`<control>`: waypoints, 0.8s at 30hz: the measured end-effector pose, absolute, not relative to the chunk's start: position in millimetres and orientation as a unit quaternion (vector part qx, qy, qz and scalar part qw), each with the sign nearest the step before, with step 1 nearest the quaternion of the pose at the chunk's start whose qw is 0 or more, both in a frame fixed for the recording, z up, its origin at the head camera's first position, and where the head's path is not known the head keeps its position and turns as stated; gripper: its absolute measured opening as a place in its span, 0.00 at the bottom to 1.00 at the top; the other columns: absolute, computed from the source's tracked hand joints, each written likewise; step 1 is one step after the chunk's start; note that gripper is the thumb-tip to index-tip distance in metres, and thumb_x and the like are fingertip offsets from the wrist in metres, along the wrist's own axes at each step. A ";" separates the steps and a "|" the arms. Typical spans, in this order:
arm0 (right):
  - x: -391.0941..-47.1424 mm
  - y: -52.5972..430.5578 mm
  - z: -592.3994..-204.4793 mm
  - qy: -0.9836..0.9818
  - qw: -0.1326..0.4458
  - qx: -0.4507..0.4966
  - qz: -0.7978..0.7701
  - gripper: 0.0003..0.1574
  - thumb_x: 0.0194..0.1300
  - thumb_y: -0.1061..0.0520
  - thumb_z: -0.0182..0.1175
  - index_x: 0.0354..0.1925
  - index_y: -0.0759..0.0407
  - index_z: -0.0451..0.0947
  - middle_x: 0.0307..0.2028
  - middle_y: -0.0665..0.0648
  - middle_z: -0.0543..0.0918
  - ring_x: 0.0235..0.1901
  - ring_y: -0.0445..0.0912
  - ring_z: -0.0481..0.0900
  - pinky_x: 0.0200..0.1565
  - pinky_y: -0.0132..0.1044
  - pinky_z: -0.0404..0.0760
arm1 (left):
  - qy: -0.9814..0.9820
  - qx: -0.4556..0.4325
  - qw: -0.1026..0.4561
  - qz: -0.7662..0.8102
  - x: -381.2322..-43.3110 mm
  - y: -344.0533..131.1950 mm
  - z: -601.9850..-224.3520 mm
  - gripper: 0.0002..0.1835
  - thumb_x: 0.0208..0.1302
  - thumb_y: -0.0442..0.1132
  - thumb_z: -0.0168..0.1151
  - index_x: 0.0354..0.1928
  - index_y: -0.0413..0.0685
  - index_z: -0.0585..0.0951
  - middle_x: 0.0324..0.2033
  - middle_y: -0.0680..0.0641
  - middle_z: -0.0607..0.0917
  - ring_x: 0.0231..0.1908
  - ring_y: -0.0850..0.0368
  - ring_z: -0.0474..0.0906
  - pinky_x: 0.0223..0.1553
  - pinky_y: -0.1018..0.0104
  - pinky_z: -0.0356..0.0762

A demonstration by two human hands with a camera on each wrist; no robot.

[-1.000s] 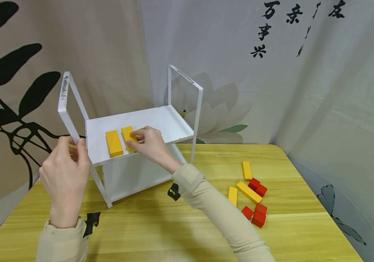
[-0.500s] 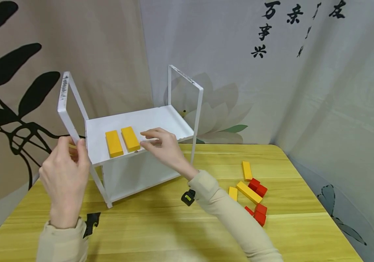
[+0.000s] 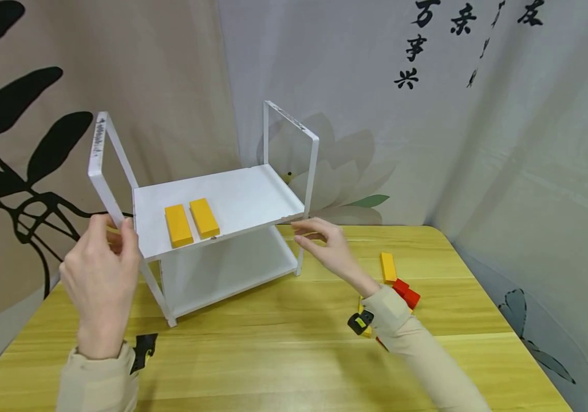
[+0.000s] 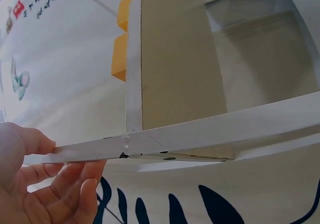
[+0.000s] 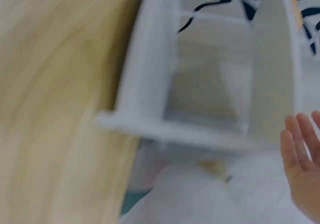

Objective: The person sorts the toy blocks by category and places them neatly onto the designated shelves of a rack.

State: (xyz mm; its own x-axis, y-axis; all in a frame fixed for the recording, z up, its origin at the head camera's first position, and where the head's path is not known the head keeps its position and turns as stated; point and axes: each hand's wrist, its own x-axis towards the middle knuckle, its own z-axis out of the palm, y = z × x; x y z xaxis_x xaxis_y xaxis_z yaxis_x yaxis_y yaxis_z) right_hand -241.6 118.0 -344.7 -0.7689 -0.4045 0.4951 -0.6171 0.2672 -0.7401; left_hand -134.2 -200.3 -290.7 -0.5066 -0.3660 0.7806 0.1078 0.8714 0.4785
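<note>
A white two-tier shelf stands on the table, with a raised frame at each end. Two yellow blocks lie side by side on its upper board, toward the left. My left hand pinches the front left post of the shelf between thumb and fingers; the left wrist view shows this post in its grip. My right hand is in the air by the shelf's right front post, fingers loosely bent and holding nothing. In the right wrist view that hand appears at the right edge, beside the blurred shelf.
On the wooden table, to the right, lie loose yellow blocks and red blocks, partly hidden behind my right sleeve. A printed curtain hangs behind the table.
My right hand has let go of the right-hand yellow block on the upper board and moved right, past the shelf's right side. The left hand keeps its hold on the post.
</note>
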 end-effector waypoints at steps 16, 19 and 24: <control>-221.6 264.5 -423.4 -0.884 0.002 0.206 0.420 0.24 0.66 0.55 0.58 0.60 0.58 0.73 0.52 0.61 0.82 0.49 0.54 0.81 0.50 0.35 0.78 | -0.839 0.079 0.484 -0.236 -135.5 -201.3 -291.5 0.18 0.68 0.44 0.52 0.36 0.31 0.77 0.23 0.32 0.83 0.18 0.38 0.75 0.17 0.76 0.52; -217.5 284.6 -431.5 -0.888 -0.006 0.196 0.415 0.25 0.66 0.54 0.59 0.59 0.61 0.73 0.53 0.62 0.82 0.49 0.52 0.81 0.49 0.32 0.78 | -0.839 0.079 0.484 -0.236 -135.2 -201.1 -291.1 0.18 0.68 0.44 0.52 0.36 0.31 0.77 0.23 0.32 0.83 0.17 0.38 0.75 0.17 0.75 0.53; -212.3 309.7 -438.9 -0.898 -0.018 0.185 0.399 0.26 0.64 0.54 0.60 0.57 0.65 0.74 0.52 0.65 0.82 0.46 0.45 0.82 0.46 0.27 0.78 | -0.838 0.080 0.487 -0.235 -135.1 -201.5 -290.9 0.18 0.68 0.43 0.52 0.35 0.30 0.77 0.22 0.33 0.83 0.18 0.38 0.75 0.17 0.73 0.54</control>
